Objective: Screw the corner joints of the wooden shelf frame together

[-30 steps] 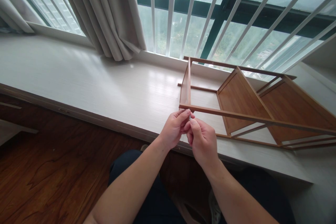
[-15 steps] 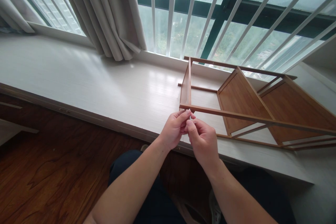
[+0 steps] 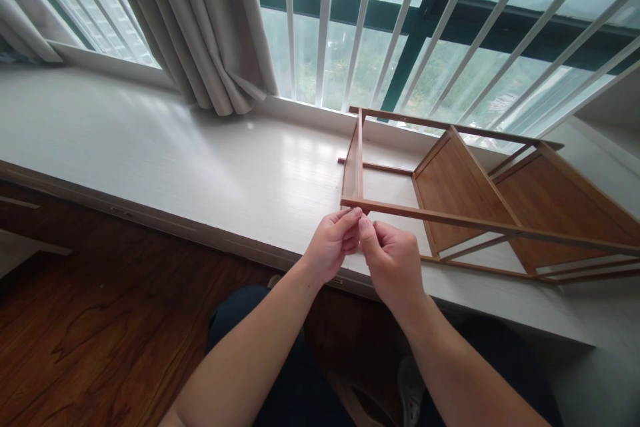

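Observation:
My left hand (image 3: 333, 243) is closed in a pinch, thumb against forefinger, just under the near left corner of a brown wooden shelf frame (image 3: 395, 208). Right beside it, my right hand (image 3: 395, 260) is closed too, and its thumb tip meets the left fingertips. Whatever lies between the fingers is too small and covered to name. The shelf frame rests on its side on a white window ledge (image 3: 210, 167), with its wooden panels (image 3: 463, 183) standing across it.
Barred windows (image 3: 325, 47) run behind the ledge. A grey-beige curtain (image 3: 200, 33) hangs down to the ledge left of the shelf frame. Below the ledge's front edge lies dark wooden floor (image 3: 100, 320). A wall bounds the right side.
A thin silvery piece showed between the fingertips earlier and is now hidden. My right hand has shifted slightly up and right, its thumb closer to the left fingertips. The shelf frame stays put.

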Tool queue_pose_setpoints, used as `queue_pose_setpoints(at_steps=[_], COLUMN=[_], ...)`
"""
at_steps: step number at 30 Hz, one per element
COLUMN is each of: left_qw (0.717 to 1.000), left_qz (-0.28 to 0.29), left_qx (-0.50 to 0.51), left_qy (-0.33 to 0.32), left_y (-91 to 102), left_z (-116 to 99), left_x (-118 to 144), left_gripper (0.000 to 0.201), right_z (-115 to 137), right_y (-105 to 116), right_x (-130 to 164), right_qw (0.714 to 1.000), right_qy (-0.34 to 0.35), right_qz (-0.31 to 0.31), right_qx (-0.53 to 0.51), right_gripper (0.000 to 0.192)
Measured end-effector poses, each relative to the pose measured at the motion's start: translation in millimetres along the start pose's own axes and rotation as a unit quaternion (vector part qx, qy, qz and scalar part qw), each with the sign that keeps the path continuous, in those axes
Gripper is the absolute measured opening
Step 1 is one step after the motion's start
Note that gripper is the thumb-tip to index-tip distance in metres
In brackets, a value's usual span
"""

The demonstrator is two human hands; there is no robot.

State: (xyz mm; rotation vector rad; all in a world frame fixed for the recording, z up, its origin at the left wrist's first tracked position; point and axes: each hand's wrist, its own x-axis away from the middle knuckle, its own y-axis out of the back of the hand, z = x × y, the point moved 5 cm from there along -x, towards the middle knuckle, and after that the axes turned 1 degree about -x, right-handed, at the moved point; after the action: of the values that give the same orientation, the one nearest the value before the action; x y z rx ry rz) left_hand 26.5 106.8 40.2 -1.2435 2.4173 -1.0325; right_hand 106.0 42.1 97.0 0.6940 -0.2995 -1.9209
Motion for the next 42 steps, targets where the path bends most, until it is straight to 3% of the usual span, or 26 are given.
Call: queue_pose_setpoints(at_steps=[9, 42], left_qw=[1.000, 0.999], left_qz=[-0.009, -0.035], left_qx=[-0.017, -0.006], left_qy=[-0.001, -0.019], left_y=[-0.2, 2.8], left_z=[0.8, 0.6], left_x=[0.1, 2.1], left_gripper=[0.032, 0.032], right_z=[4.4, -0.9], right_y=[-3.2, -14.9], right_x=[3.9, 4.7], right_qw=[0.996, 0.998], right_qy=[0.059, 0.054], right_qz=[0.009, 0.030], right_qx=[0.062, 0.008], right_gripper=[0.043, 0.045])
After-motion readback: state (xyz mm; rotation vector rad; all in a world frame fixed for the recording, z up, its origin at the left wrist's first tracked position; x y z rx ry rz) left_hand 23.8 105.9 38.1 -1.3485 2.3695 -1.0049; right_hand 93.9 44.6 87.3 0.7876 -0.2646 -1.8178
